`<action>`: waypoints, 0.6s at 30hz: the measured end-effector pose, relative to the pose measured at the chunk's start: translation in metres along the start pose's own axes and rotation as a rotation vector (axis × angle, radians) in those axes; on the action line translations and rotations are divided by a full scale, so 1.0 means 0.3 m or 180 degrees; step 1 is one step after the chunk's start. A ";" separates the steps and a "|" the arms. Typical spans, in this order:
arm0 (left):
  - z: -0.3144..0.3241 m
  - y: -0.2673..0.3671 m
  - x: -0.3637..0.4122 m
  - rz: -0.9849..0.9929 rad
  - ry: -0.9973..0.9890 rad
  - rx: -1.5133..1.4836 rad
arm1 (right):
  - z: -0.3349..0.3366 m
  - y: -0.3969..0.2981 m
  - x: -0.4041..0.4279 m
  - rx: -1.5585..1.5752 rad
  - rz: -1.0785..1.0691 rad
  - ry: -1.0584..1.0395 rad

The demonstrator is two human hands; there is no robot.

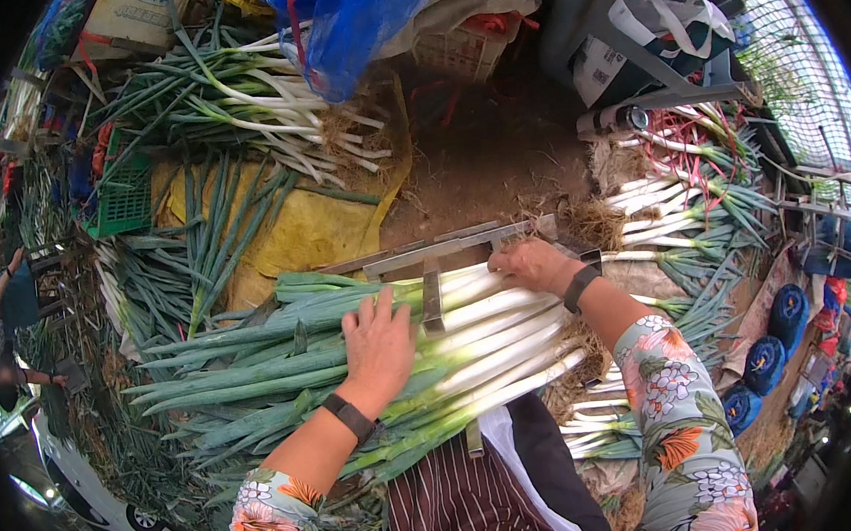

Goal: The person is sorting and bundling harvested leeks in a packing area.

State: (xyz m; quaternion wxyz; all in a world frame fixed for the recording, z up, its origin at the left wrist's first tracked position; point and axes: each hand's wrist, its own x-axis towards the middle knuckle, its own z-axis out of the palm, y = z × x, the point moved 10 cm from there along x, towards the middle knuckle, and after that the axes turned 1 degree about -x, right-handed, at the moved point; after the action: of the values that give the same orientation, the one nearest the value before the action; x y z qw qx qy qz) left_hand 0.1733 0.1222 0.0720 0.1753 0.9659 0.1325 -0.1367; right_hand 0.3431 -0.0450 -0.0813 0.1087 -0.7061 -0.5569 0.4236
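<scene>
A large pile of green onions lies across a metal rack before me, green leaves to the left and white stalks and roots to the right. My left hand rests palm down on the leaves, its fingers slightly apart. At the far side of the pile, my right hand touches the white stalks near their root ends. Its fingers are curled, and their tips are partly hidden, so whether they grip a stalk is unclear. The rack's upright metal bar stands between both hands.
More green onions lie at the upper left beside yellow sheeting and a green crate. Bundles with roots lie right. Blue rolls stand far right; a bag sits top right. A person is far left.
</scene>
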 end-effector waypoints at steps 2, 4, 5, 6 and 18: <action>0.055 -0.029 0.034 -0.0147 -0.0538 -0.0121 | -0.014 0.012 -0.002 -0.0118 0.0156 0.0058; 0.039 -0.016 0.045 -0.0056 -0.0487 0.0020 | -0.016 0.000 0.000 0.0020 0.0077 -0.0011; 0.002 0.012 0.039 0.0045 -0.0229 0.0242 | -0.017 0.017 0.000 -0.0097 0.0264 -0.0036; -0.033 0.060 0.019 0.0256 0.0002 0.0492 | -0.014 0.003 0.003 0.0027 0.0126 -0.0085; 0.285 0.436 0.075 0.0033 -0.0831 -0.0521 | -0.012 0.047 0.018 -0.0317 0.0360 0.0001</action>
State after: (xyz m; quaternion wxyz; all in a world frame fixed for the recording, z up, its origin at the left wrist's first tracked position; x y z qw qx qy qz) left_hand 0.2154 -0.0234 0.0274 0.2698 0.9231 0.1143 -0.2490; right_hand 0.3556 -0.0442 -0.0906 0.0494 -0.7410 -0.5365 0.4008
